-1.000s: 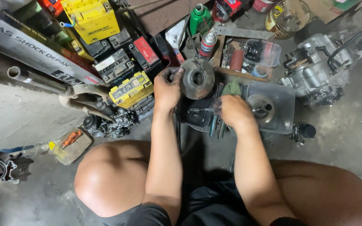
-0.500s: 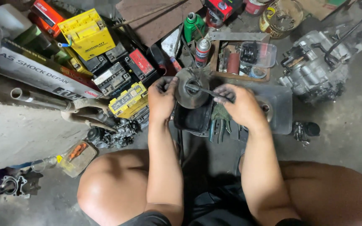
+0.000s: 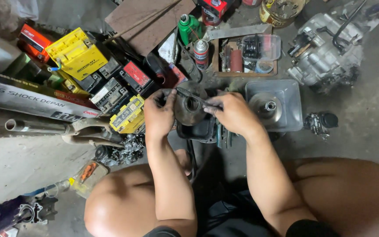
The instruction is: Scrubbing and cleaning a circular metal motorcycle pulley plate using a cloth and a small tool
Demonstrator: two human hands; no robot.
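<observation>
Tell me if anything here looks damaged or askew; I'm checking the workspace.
Nothing looks broken. The left hand and right hand hold a round metal pulley over a black tray; boxes lie heaped at left.

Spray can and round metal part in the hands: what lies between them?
Head view: only bare dark floor lies between the spray can and the round metal part.

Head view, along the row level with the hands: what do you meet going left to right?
Metal pipe → small yellow battery → left hand → round metal disc part → right hand → grey tray → small carburettor-like part.
</observation>
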